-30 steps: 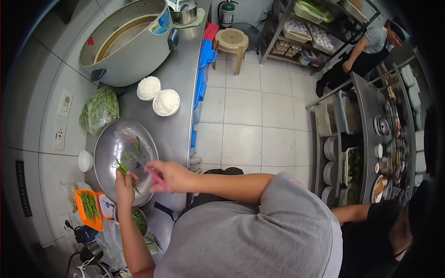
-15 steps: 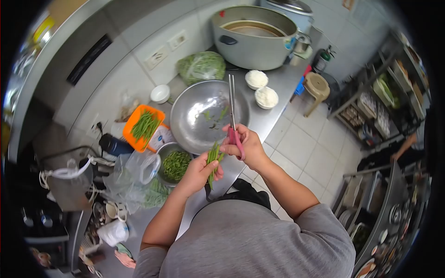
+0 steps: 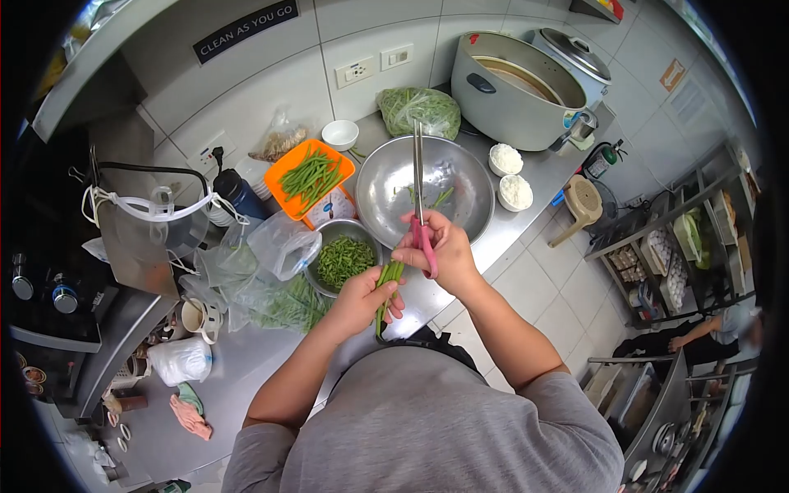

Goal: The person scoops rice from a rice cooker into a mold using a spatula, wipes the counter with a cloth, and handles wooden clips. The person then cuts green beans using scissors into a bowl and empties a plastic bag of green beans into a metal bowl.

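Note:
My left hand [image 3: 362, 297] is wrapped round a small bunch of green beans [image 3: 388, 289]. In my right hand [image 3: 450, 253] is a pair of scissors [image 3: 422, 236] with pink handles, its blades pointing up and away from me. The right fingertips meet the top of the bunch. Beyond the hands sits a wide steel bowl [image 3: 380, 185] with a few green pieces inside. Chopped green beans [image 3: 345, 261] fill a smaller metal bowl near my left hand. Long whole beans [image 3: 311, 177] lie in an orange tray [image 3: 344, 169] on what looks like a scale [image 3: 333, 207].
A big grey pot [image 3: 514, 107] and a bag of greens [image 3: 419, 113] stand by the wall. Two white bowls of rice [image 3: 515, 192] are at the counter's right edge. Plastic bags [image 3: 238, 267] lie left. Another person's arm [image 3: 694, 331] shows far right.
The camera view has turned, so the counter things appear shifted right and the wall sign reads clearly. Both hands keep hold of the beans and scissors, in nearly the same pose.

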The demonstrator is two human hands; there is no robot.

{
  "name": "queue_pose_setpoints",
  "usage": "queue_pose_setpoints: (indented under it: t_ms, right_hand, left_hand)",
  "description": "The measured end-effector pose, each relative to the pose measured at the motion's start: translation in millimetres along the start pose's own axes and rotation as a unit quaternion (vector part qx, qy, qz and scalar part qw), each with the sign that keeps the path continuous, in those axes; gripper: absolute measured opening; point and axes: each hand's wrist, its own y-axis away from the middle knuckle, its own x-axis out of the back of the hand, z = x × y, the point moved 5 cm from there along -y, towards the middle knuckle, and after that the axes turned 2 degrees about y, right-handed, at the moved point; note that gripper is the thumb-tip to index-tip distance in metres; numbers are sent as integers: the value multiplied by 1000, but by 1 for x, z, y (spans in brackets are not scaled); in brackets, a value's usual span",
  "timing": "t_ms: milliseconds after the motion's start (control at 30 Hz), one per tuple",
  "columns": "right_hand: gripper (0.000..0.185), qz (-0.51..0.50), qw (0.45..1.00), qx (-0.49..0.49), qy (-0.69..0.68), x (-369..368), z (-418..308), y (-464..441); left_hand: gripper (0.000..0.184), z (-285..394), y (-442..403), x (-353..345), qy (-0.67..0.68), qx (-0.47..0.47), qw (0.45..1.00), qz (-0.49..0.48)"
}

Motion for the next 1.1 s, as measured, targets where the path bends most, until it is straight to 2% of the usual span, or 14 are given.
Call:
queue_pose_setpoints:
  t_ms: [67,133,167,233,300,433,500,600,733,833,933,1100]
  right_hand:
    - [49,2,1000,-4,-3,1,2,1]
    - [49,5,1000,-7,-7,3,5,0]
    - [49,-9,1000,-15,4,1,8,0]
    - [49,-21,999,-23,14,-2,11,0]
    - [49,-69,994,-80,8,-10,17,1]
    - [50,-70,994,-86,-9,-7,16,-1]
    - [51,6,998,-35,-49,1,16,-5]
    - [52,14,996,-57,-73,8,17,-12]
    - [49,-59,991,-109,-56,0,24,-13]
    - [48,-68,994,-75,-47,-5,25,-16]
    - [47,-85,993,-81,-3,-13,17,-13]
    - [48,-85,993,-78,-21,-22,18,-14]
  left_hand:
    - [25,-2,1,0,5,13,1000,-2]
    - [26,1,1,1,73,-48,996,26]
    - [26,-1,0,3,74,-48,996,26]
    - [30,-6,-3,2,56,-39,997,-28]
    - [31,-9,-6,2,65,-39,996,-41]
    - [33,-2,-3,0,85,-21,995,-57]
    - [34,4,2,-2,90,-1,994,-62]
    - [36,1,3,-2,96,23,992,-79]
    - [37,-6,0,1,83,33,991,-104]
    - [37,-1,4,-3,115,36,990,-73]
    - [38,-3,3,1,126,27,989,-75]
    - [34,0,3,9,118,32,992,-39]
